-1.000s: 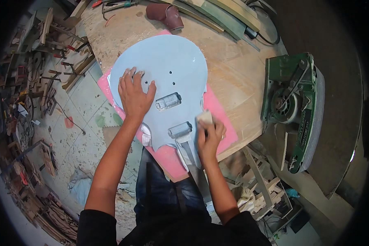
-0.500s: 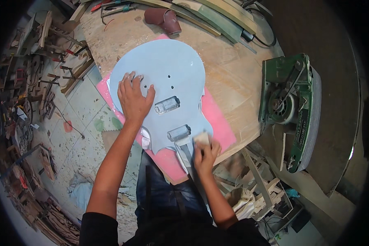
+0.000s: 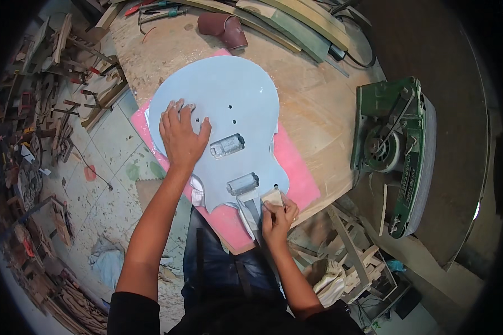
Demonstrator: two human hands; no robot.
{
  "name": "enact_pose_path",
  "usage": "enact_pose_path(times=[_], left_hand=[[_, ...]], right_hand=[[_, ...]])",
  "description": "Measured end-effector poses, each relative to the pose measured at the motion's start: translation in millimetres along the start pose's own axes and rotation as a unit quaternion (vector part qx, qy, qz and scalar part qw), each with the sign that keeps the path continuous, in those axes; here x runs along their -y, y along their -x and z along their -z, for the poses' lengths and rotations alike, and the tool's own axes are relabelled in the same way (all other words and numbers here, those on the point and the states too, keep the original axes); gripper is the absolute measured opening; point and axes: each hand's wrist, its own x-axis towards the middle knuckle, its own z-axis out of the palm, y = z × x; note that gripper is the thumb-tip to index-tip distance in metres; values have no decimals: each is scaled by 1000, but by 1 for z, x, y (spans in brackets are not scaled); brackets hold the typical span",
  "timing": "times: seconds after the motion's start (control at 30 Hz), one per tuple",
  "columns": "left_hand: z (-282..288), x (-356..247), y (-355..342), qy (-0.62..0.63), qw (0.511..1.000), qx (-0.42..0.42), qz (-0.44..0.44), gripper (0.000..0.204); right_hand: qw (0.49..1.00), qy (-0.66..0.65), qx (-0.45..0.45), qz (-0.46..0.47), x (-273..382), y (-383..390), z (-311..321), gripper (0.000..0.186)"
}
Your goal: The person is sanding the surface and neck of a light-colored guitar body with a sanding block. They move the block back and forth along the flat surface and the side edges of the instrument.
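Observation:
A pale blue-grey guitar body [image 3: 229, 106] lies flat on a pink pad [image 3: 296, 173] on a round wooden table [image 3: 313, 95]. My left hand [image 3: 181, 137] presses flat on the body's left side, fingers spread. My right hand [image 3: 278, 215] grips a small tan sanding block [image 3: 273, 196] against the body's lower edge, beside the neck pocket. Two rectangular pickup cavities [image 3: 227, 146] sit between my hands.
A green belt-driven machine [image 3: 394, 148] stands at the right of the table. A brown sandpaper roll [image 3: 224, 29] and long wooden strips [image 3: 285, 22] lie at the far edge. Wood scraps [image 3: 44, 106] pile on the tiled floor to the left.
My right hand with the sanding block has slid down along the body's lower right edge toward me. My left hand has stayed pressed in place.

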Motion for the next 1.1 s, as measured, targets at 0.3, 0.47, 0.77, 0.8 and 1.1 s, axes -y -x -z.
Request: enact_pose_path(times=[0.3, 0.47, 0.77, 0.8, 1.1], left_hand=[[-5, -1, -1, 7, 1000, -22, -9, 48], [-1, 0, -4, 3, 1000, -15, -1, 46], [-4, 2, -1, 3, 1000, -20, -7, 46], [-4, 1, 0, 1, 1000, -17, -7, 47], [-5, -2, -4, 4, 1000, -23, -6, 46]], right_hand=[[999, -1, -30, -31, -3, -40, -12, 12], [999, 10, -12, -40, 1, 7, -5, 14], [1000, 2, -10, 4, 0, -2, -7, 16], [1000, 2, -8, 4, -1, 2, -6, 16], [999, 7, 24, 23, 30, -115, -31, 19]])
